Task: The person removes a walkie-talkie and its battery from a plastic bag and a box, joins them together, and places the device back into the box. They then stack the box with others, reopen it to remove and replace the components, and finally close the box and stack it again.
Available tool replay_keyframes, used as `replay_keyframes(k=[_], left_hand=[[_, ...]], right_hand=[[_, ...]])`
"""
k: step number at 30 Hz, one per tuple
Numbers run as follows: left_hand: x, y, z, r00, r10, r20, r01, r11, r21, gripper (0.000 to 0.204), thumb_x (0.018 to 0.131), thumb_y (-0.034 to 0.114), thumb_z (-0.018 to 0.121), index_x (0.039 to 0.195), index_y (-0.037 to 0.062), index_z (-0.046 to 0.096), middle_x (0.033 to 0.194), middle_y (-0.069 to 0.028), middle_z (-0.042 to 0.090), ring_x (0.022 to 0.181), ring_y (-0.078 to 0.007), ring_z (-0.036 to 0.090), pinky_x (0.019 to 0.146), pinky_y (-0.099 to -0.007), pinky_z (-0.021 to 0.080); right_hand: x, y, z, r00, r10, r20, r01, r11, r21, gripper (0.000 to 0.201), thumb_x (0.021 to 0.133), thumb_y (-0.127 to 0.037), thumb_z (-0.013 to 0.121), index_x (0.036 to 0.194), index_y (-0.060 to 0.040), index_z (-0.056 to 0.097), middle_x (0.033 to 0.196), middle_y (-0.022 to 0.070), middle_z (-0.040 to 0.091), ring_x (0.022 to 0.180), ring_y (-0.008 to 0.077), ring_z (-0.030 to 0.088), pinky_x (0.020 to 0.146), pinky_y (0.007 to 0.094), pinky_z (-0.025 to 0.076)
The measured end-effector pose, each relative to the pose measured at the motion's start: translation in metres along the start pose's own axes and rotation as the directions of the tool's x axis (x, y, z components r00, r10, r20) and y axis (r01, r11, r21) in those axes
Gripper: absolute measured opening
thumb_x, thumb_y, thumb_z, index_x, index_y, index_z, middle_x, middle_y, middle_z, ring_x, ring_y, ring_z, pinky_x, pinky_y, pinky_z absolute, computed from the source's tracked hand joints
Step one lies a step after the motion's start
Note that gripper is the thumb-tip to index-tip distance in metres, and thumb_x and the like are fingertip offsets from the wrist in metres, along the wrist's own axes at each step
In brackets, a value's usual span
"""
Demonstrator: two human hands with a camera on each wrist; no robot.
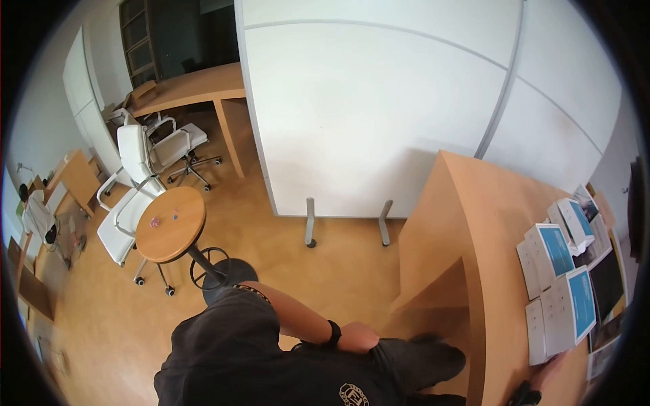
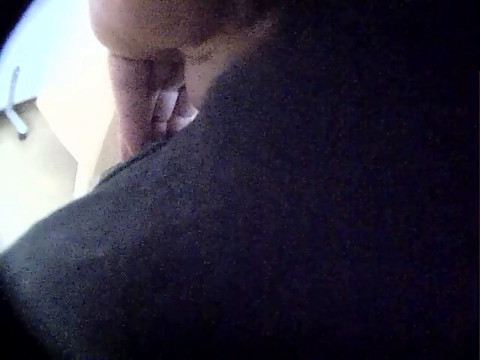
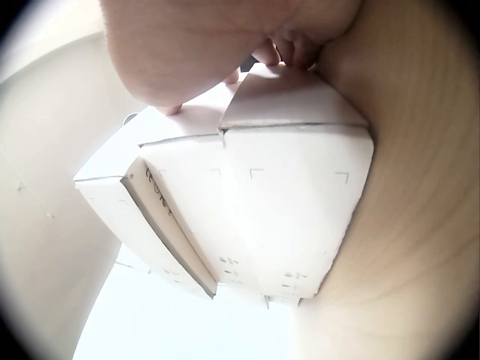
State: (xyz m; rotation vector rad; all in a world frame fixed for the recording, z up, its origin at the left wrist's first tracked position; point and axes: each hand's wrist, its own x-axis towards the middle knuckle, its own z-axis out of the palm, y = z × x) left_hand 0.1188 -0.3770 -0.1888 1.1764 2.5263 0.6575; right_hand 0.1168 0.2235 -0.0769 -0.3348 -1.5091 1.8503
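My left hand (image 1: 359,337) rests on the dark trouser leg (image 1: 416,360), below a black wristband. In the left wrist view its fingers (image 2: 135,101) hang down beside dark cloth, which covers most of that picture. On the wooden table at the right, my right hand (image 1: 552,369) is at the near end of a group of white boxes (image 1: 545,331) with blue-printed faces. The right wrist view shows this hand (image 3: 225,45) over the ends of the white boxes (image 3: 292,187), fingertips touching them. The boxes stand side by side, some slightly offset.
The wooden table (image 1: 487,223) runs along the right side, with a black flat item (image 1: 604,281) beside the boxes. A white wheeled board (image 1: 372,115) stands ahead. To the left are a round stool (image 1: 169,233) holding small items and white office chairs (image 1: 132,203).
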Motion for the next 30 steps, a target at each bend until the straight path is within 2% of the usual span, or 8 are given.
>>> replay_keyframes(k=[5,9,11,12,20,23,26,30], left_hand=[[0.002,0.009,-0.007,0.998,0.061,-0.007,-0.060,0.991,0.117,0.020,0.078,0.020,0.063,0.080,0.0003,0.066,0.084,-0.0219,0.069,0.082,-0.0423,0.067,0.069,-0.0511,0.054],[0.001,0.021,-0.035,0.983,0.128,0.130,-0.148,0.976,0.161,0.018,0.079,0.019,0.063,0.082,0.0022,0.068,0.084,-0.0207,0.069,0.081,-0.0413,0.068,0.068,-0.0509,0.054],[-0.001,0.027,-0.048,0.970,0.103,0.218,-0.138,0.979,0.152,0.017,0.079,0.020,0.063,0.080,0.0035,0.069,0.083,-0.0206,0.069,0.080,-0.0414,0.068,0.068,-0.0511,0.054],[-0.005,0.030,-0.051,0.968,0.086,0.235,-0.121,0.983,0.139,0.018,0.079,0.021,0.064,0.078,0.0041,0.069,0.081,-0.0199,0.069,0.078,-0.0410,0.068,0.067,-0.0510,0.053],[-0.024,0.025,-0.077,0.889,-0.175,0.423,0.064,0.962,0.264,0.037,0.087,0.041,0.067,0.081,0.0049,0.074,0.079,-0.0196,0.070,0.081,-0.0392,0.069,0.070,-0.0493,0.053],[-0.013,-0.005,-0.058,0.683,-0.453,0.573,0.451,0.879,0.157,0.073,0.084,0.073,0.054,0.093,0.0036,0.075,0.091,-0.0197,0.073,0.090,-0.0355,0.069,0.080,-0.0451,0.053],[0.005,-0.012,-0.045,0.617,-0.473,0.629,0.564,0.823,0.067,0.082,0.085,0.077,0.054,0.103,-0.0009,0.071,0.095,-0.0187,0.073,0.095,-0.0320,0.069,0.083,-0.0406,0.053],[0.014,-0.016,-0.025,0.651,-0.505,0.568,0.637,0.769,-0.047,0.085,0.084,0.076,0.059,0.112,-0.0029,0.068,0.097,-0.0191,0.072,0.096,-0.0290,0.070,0.085,-0.0377,0.053]], right_hand=[[0.001,0.000,-0.004,0.996,0.087,-0.034,-0.086,0.996,0.029,0.070,0.108,-0.052,0.037,0.152,0.0028,0.035,0.152,0.0139,0.044,0.136,0.0266,0.047,0.113,0.0382,0.038],[0.005,0.009,-0.005,0.996,-0.031,0.089,0.035,0.999,-0.039,0.067,0.108,-0.051,0.037,0.149,0.0021,0.041,0.147,0.0121,0.049,0.132,0.0254,0.050,0.112,0.0366,0.038],[0.003,0.006,0.001,0.996,-0.066,-0.057,0.052,0.974,-0.221,0.055,0.109,-0.045,0.039,0.135,-0.0013,0.059,0.101,0.0015,0.060,0.089,0.0129,0.051,0.079,0.0292,0.043],[-0.001,0.005,-0.002,0.984,-0.152,-0.089,0.096,0.887,-0.451,0.052,0.109,-0.043,0.039,0.131,-0.0018,0.062,0.083,-0.0052,0.047,0.075,0.0087,0.041,0.065,0.0270,0.035],[-0.030,-0.032,0.041,0.988,-0.097,-0.121,0.036,0.901,-0.432,0.062,0.109,-0.048,0.037,0.134,0.0044,0.058,0.111,0.0031,0.063,0.091,0.0121,0.052,0.082,0.0262,0.044],[-0.032,-0.040,0.045,0.990,-0.036,-0.136,-0.020,0.920,-0.392,0.064,0.109,-0.050,0.037,0.134,0.0052,0.058,0.116,0.0048,0.063,0.097,0.0131,0.053,0.088,0.0274,0.044],[-0.029,-0.034,0.044,0.990,-0.029,-0.135,-0.016,0.947,-0.322,0.065,0.108,-0.051,0.038,0.135,0.0048,0.057,0.121,0.0070,0.063,0.103,0.0139,0.053,0.093,0.0280,0.044],[-0.030,-0.037,0.045,0.992,-0.044,-0.119,0.003,0.946,-0.324,0.065,0.108,-0.052,0.039,0.136,0.0040,0.057,0.120,0.0062,0.063,0.102,0.0137,0.054,0.092,0.0278,0.044]])
